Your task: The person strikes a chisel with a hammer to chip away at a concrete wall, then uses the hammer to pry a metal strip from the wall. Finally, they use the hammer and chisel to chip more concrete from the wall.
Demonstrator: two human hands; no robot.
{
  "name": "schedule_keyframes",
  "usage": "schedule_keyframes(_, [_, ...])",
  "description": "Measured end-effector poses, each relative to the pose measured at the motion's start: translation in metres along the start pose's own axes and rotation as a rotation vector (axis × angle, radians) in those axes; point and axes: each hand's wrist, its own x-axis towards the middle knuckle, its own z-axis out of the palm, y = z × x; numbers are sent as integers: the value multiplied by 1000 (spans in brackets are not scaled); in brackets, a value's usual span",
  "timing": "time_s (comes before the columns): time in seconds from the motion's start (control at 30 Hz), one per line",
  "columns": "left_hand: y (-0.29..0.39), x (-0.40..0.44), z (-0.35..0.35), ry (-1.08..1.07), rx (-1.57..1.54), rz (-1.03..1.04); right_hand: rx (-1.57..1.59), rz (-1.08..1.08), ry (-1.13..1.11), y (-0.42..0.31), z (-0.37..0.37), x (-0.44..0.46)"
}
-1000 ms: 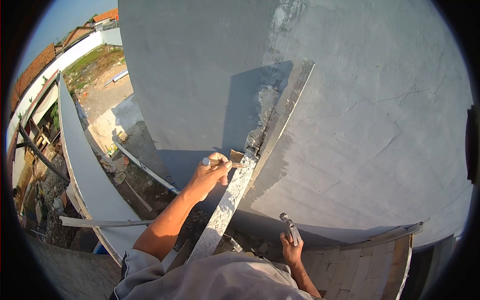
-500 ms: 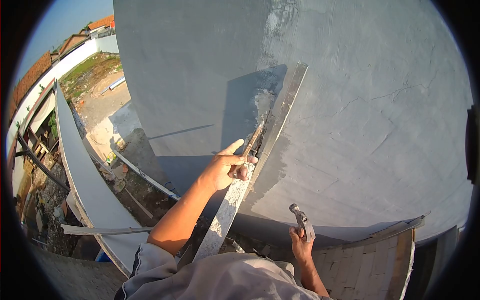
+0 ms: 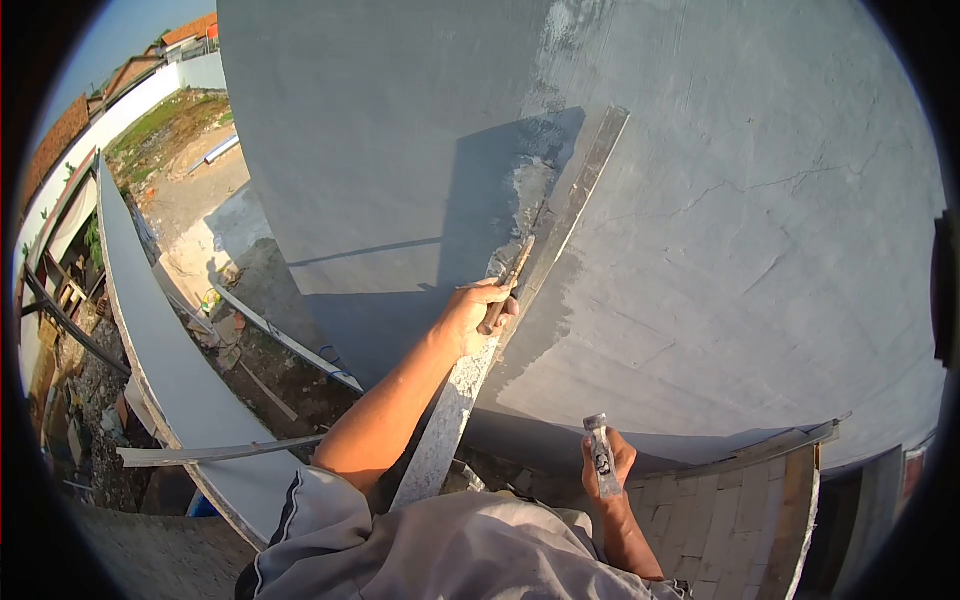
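Metal: one chisel in grip, left hand; one hammer in grip, right hand.

Sunlit white wall, blue sky

Left fingers around chisel; right fingers around hammer; cracked grey wall ahead.

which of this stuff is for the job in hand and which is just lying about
In use:
slim brownish metal chisel, in the left hand
grey metal-headed hammer, in the right hand
rough grey plaster by the chisel's tip

Seemingly just lying about:
thin grey weathered plank, left
long pale strip, ground below
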Motion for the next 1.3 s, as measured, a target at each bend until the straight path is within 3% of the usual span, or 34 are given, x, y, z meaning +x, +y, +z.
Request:
schedule_keyframes(0.13, [4, 5, 9, -93, -27, 12, -54, 58, -118, -4, 0, 1])
schedule_keyframes(0.73, [24, 6, 67, -184, -41, 115, 60, -152, -39, -55, 5, 47])
schedule_keyframes(0.83, [25, 9, 75, -168, -39, 131, 36, -328, 33, -78, 1, 60])
schedule_keyframes(0.93, [20, 16, 86, -121, -120, 117, 153, -683, 214, -89, 7, 82])
schedule_keyframes(0.97, [18, 19, 90, -112, -138, 127, 161, -684, 292, -91, 12, 88])
schedule_keyframes(1.07, [18, 18, 105, -94, -125, 160, -392, -211, -59, -84, 19, 115])
schedule_keyframes(1.2, [25, 22, 105, -86, -171, 138, -256, -343, 19, -87, 20, 98])
schedule_keyframes(1.23, [25, 23, 103, -90, -168, 129, -214, -430, 137, -82, 20, 96])
schedule_keyframes(1.3, [25, 24, 102, -80, -162, 129, -298, -236, 49, -76, 25, 111])
